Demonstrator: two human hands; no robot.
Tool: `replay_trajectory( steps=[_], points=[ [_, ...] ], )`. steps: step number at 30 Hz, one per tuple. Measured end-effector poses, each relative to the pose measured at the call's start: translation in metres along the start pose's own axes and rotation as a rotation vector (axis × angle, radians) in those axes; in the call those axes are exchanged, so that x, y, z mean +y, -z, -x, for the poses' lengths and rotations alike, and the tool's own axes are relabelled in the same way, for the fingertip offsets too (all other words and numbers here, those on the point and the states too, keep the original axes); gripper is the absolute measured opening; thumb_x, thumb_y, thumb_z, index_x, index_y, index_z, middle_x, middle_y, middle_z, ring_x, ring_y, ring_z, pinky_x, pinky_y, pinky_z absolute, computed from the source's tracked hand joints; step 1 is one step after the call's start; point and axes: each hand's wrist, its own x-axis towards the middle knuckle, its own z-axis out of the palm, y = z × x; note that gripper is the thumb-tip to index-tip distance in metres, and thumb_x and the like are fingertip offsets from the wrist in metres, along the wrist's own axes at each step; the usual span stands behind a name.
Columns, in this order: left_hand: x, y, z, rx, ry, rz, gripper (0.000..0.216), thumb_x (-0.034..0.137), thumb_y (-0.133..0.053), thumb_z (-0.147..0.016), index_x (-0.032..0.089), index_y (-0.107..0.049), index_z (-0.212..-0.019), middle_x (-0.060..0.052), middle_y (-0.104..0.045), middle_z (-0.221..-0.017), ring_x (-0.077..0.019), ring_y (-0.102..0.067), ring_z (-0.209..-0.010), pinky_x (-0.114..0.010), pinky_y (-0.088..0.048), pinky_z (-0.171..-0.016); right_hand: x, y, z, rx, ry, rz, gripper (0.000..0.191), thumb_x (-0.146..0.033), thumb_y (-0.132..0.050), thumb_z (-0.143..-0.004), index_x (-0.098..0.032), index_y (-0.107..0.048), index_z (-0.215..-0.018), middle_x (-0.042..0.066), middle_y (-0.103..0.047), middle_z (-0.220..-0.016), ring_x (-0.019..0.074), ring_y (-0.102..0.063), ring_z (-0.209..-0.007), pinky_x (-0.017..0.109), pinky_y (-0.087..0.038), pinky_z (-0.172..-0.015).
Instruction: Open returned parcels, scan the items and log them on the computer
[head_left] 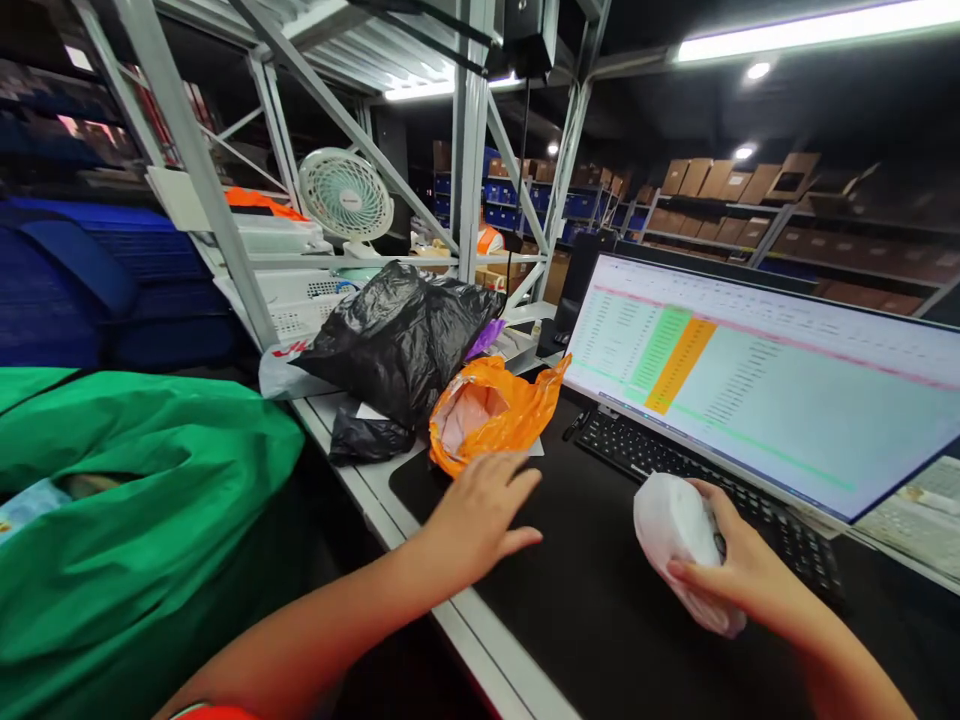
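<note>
My right hand (724, 565) grips a white plastic-wrapped bundle (675, 530) above the black desk mat, in front of the keyboard. What is inside the wrapping cannot be made out. With fingers spread, my left hand (487, 515) reaches over the mat at the near side of an orange plastic bag (517, 410). The bag's mouth gapes and shows a pale pinkish inside; whether my fingertips touch it, I cannot tell. Behind it lies a large black plastic bag (405, 330), with a smaller black package (371, 435) close by at the desk's left edge.
A lit monitor (750, 390) showing a spreadsheet stands behind the keyboard (637, 455) on the right. To the left is a big green sack (150, 460). A fan (346, 195) and a metal frame post (471, 150) rise behind the bags. Shelves with boxes stand farther back.
</note>
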Motion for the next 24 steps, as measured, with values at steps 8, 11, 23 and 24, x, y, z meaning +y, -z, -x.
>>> replay_trajectory(
  steps=[8,11,23,24],
  points=[
    [0.028,-0.071,-0.040,-0.191,-0.273,0.395,0.128,0.037,-0.095,-0.058,0.021,-0.018,-0.160,-0.029,-0.009,-0.165,-0.0448,-0.024,-0.150,-0.057,-0.035,-0.116,-0.010,-0.055,-0.009,-0.220,0.206,0.104,0.093,-0.028,-0.071,-0.064,-0.013,-0.043,-0.151,0.017,-0.045,-0.152,0.0316,-0.044,-0.140,0.047,-0.032,-0.121],
    [0.031,-0.091,-0.048,-0.321,-0.285,0.330,0.131,0.033,-0.097,-0.054,0.023,-0.020,-0.160,-0.028,0.001,-0.166,-0.0484,-0.015,-0.152,-0.062,-0.031,-0.117,-0.007,-0.058,0.000,-0.205,0.183,0.082,0.083,-0.030,-0.072,-0.069,-0.015,-0.049,-0.148,0.016,-0.044,-0.154,0.0309,-0.040,-0.144,0.048,-0.029,-0.123],
    [0.055,-0.103,-0.076,-0.365,-0.470,0.217,0.092,0.031,-0.088,-0.064,0.027,-0.046,-0.145,-0.018,-0.044,-0.151,-0.0381,-0.053,-0.130,-0.050,-0.049,-0.104,0.029,-0.071,0.062,-0.084,0.100,0.128,0.065,-0.022,-0.070,-0.079,-0.022,-0.053,-0.141,0.013,-0.048,-0.150,0.0291,-0.041,-0.142,0.052,-0.034,-0.120],
    [0.057,-0.103,-0.078,-0.346,-0.464,0.236,0.089,0.031,-0.088,-0.062,0.027,-0.049,-0.142,-0.015,-0.051,-0.144,-0.0354,-0.057,-0.123,-0.048,-0.051,-0.101,0.030,-0.073,0.060,-0.053,0.128,0.116,0.058,-0.022,-0.067,-0.081,-0.022,-0.055,-0.138,0.013,-0.053,-0.144,0.0286,-0.045,-0.137,0.051,-0.037,-0.117]
  ],
)
